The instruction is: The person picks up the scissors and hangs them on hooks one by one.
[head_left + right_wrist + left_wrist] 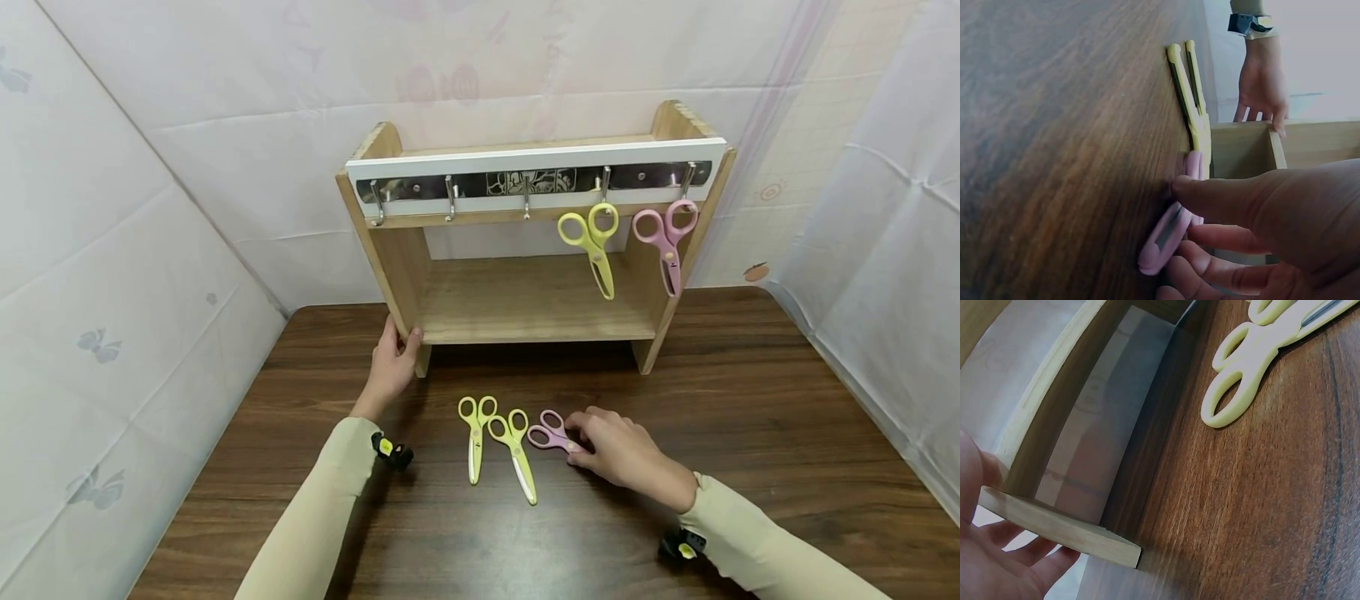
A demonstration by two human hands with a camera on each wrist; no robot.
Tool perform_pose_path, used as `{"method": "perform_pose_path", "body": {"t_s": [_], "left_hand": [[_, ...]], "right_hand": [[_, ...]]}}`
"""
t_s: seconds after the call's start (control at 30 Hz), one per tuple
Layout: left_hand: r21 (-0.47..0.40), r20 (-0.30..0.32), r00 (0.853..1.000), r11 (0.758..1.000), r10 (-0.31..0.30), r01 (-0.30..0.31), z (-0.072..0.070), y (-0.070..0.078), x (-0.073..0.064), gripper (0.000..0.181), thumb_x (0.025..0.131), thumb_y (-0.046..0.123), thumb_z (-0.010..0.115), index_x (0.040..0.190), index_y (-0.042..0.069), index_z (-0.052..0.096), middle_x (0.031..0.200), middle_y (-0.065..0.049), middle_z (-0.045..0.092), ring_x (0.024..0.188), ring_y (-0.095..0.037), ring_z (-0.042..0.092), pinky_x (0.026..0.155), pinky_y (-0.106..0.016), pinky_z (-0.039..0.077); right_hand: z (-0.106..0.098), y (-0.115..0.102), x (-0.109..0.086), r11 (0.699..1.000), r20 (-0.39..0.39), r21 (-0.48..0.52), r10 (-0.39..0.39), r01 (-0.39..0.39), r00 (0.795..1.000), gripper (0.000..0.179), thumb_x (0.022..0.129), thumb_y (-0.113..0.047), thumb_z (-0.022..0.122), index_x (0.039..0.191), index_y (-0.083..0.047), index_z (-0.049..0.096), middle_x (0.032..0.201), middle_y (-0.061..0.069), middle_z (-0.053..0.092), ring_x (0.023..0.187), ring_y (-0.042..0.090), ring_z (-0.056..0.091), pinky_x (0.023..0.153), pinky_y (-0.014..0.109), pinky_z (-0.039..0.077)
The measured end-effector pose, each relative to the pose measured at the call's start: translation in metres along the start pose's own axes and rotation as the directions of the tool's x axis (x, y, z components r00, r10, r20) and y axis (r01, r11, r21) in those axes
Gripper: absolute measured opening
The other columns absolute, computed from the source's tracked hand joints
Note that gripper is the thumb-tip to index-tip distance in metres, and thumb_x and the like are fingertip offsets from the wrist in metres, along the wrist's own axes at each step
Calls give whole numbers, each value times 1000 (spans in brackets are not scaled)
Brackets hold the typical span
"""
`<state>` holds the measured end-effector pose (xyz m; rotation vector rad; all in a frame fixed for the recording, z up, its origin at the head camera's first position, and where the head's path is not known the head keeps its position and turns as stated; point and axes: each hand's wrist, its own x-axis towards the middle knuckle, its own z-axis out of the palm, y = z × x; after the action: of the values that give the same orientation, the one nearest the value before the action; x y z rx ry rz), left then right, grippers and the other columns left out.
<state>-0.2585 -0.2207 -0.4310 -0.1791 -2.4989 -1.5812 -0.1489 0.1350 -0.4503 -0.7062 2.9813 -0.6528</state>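
Observation:
My left hand (393, 365) grips the lower left side panel of a wooden shelf (536, 300). In the left wrist view its fingers (1054, 565) pass behind the panel's edge. On the table, pink scissors (552, 432) lie in the pinch of my right hand (618, 450); the right wrist view has the thumb on one side of the scissors (1166, 240) and fingers on the other. Two yellow scissors, one at left (476, 437) and one in the middle (516, 450), lie beside them, handles toward the shelf.
A metal hook rail (465, 185) runs across the shelf's white front board. Yellow scissors (596, 242) hang on its second hook from the right, pink scissors (667, 242) on the rightmost. The other hooks hold nothing. Patterned cloth (135, 250) surrounds the brown table (300, 358).

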Motion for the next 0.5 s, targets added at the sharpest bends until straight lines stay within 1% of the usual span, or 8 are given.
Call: {"method": "perform_pose_path", "body": {"t_s": [0.03, 0.1, 0.27, 0.33, 0.5], "left_hand": [[1, -1, 1000, 1000, 1, -1, 0, 0, 0, 51, 111, 22, 46, 158, 9, 30, 148, -27, 47, 136, -39, 50, 106, -57, 46], [-4, 5, 1000, 1000, -12, 12, 0, 9, -4, 51, 111, 19, 45, 158, 7, 29, 149, -29, 45, 137, -41, 48, 107, -58, 45], [-7, 20, 999, 999, -36, 36, -3, 38, -13, 52, 111, 11, 43, 158, 0, 25, 150, -35, 41, 138, -46, 45, 109, -60, 43], [-5, 17, 999, 1000, -28, 28, -2, 37, -13, 52, 111, 10, 43, 158, -1, 25, 149, -35, 42, 137, -46, 46, 108, -60, 43], [-10, 6, 1000, 1000, -27, 27, 0, 11, -2, 53, 111, 16, 45, 160, 5, 26, 151, -32, 42, 138, -43, 47, 108, -59, 44]], "right_hand": [[1, 0, 0, 1000, 1, -3, 1, -1, 1000, 32, 83, -23, 88, 110, -15, 72, 82, -7, 54, 69, 11, 51, 53, 33, 43], [2, 1, -1, 1000, 2, -5, 5, -5, 1000, 29, 84, -21, 87, 109, -14, 73, 81, -7, 55, 69, 11, 52, 53, 34, 44], [1, 1, -1, 1000, 5, -11, 10, -10, 1000, 25, 85, -18, 86, 108, -14, 74, 80, -7, 55, 69, 11, 52, 53, 34, 44], [1, 1, 0, 1000, 8, -16, 14, -14, 1000, 24, 85, -17, 86, 107, -14, 75, 79, -7, 55, 68, 10, 52, 52, 34, 44], [0, 2, 1, 999, 15, -26, 22, -22, 1000, 23, 85, -17, 86, 106, -15, 75, 80, -8, 57, 70, 11, 55, 53, 35, 46]]}}
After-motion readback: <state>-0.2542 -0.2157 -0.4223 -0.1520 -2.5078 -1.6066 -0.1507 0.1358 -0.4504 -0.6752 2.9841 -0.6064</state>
